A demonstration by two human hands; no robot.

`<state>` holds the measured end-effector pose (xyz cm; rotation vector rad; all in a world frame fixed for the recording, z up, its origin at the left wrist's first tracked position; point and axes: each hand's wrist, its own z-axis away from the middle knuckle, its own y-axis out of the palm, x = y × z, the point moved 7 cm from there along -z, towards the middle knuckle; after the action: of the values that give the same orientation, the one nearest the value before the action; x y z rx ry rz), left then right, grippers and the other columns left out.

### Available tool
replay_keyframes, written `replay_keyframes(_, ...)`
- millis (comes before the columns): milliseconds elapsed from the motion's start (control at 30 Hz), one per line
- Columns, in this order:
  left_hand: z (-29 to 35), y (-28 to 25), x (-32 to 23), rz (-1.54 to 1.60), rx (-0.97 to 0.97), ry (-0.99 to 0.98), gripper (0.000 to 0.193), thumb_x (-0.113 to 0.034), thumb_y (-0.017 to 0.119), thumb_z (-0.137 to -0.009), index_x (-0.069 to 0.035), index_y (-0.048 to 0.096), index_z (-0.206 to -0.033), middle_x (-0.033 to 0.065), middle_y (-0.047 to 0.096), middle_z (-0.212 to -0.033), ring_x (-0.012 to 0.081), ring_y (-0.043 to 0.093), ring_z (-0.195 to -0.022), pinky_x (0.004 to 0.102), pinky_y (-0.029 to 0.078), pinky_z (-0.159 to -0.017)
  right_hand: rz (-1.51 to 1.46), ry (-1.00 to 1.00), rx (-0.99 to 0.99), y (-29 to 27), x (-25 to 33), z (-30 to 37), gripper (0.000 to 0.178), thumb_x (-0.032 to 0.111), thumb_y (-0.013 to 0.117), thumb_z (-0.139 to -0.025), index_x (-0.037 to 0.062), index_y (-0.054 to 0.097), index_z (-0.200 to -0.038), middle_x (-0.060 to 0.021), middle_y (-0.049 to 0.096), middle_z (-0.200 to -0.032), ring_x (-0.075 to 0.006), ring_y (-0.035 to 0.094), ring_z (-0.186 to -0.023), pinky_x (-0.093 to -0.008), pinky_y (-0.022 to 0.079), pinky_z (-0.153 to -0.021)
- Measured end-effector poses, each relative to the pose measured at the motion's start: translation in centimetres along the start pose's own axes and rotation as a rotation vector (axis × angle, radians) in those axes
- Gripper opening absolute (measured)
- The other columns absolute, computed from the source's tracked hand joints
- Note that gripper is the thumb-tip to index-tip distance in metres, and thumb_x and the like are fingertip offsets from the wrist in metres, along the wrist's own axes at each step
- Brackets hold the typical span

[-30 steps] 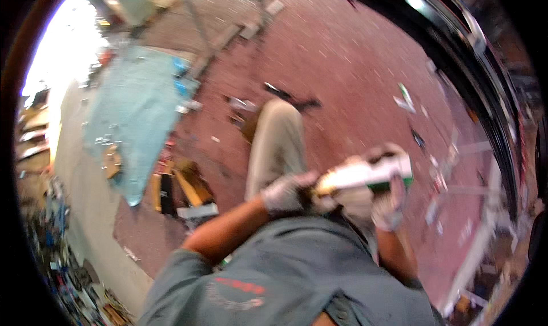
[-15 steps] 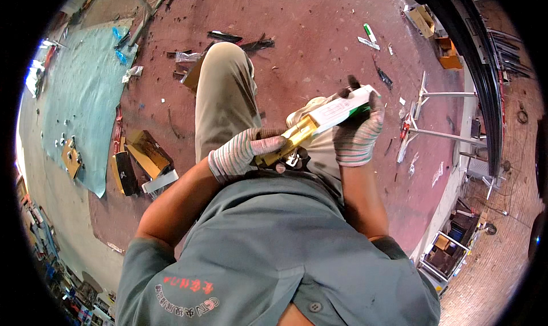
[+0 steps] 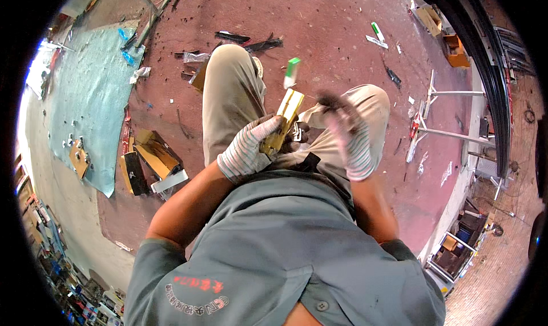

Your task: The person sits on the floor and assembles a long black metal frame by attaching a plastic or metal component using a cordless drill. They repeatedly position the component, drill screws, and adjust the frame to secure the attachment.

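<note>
My left hand (image 3: 249, 150), in a striped glove with dark fingers, is closed around a gold-coloured metal piece (image 3: 290, 104). That piece is long and blocky, and its far end points up and forward between my knees; its exact kind I cannot make out. A small shiny metal loop (image 3: 297, 134) shows beside the fingers of this hand. My right hand (image 3: 349, 133), gloved the same way, is over my right thigh, apart from the gold piece, and its fingers are smeared by motion. Beyond the gold piece a slim white and green box (image 3: 291, 72) appears blurred, touched by neither hand.
On the red floor at left lie opened cardboard boxes (image 3: 153, 155), with a pale green sheet (image 3: 94, 106) beyond them. Dark scraps (image 3: 251, 43) lie ahead. Another green and white box (image 3: 377, 31) is at far right, near a metal frame (image 3: 451, 131) and long black profiles (image 3: 482, 58).
The white and green box has come off the gold piece and out of my right hand, and is now farther forward. My right hand has drawn away from the gold piece.
</note>
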<state>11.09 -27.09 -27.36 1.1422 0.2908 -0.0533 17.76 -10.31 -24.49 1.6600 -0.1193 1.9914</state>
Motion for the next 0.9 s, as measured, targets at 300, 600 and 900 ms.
replay_keyframes(300,-0.1,-0.9,1.0,0.024,0.022,-0.053,0.048,-0.036,0.061,-0.093,-0.004,0.052,-0.128,0.0099,0.061,-0.115,0.0221,0.062,-0.103,0.0363,0.051,-0.092,0.308,-0.273,0.139,5.8,1.4,2.6,0.016,0.007,0.067,-0.089,0.0032,0.059,-0.103,-0.0149,0.058,-0.114,-0.0212,0.063,-0.097,-0.0323,0.059,-0.072)
replay_keyframes(600,-0.7,-0.4,1.9,0.107,0.073,-0.155,0.047,-0.035,0.063,-0.092,-0.002,0.053,-0.124,0.0161,0.062,-0.113,0.0264,0.062,-0.098,0.0388,0.051,-0.084,-0.75,0.087,-0.148,1.9,-0.6,2.5,0.015,0.021,0.06,-0.092,0.0081,0.061,-0.099,-0.0129,0.067,-0.097,-0.0314,0.067,-0.09,-0.0498,0.055,-0.083)
replay_keyframes(900,-1.2,-0.6,1.6,-0.312,-0.066,-0.167,0.05,-0.048,0.057,-0.094,-0.005,0.055,-0.118,0.0053,0.059,-0.084,0.0115,0.054,-0.065,0.0209,0.039,-0.046,0.097,0.294,-0.198,0.1,-2.4,0.2,0.044,0.043,0.07,-0.086,0.0019,0.066,-0.103,0.0024,0.059,-0.076,-0.0044,0.047,-0.062,-0.0204,0.037,-0.054)
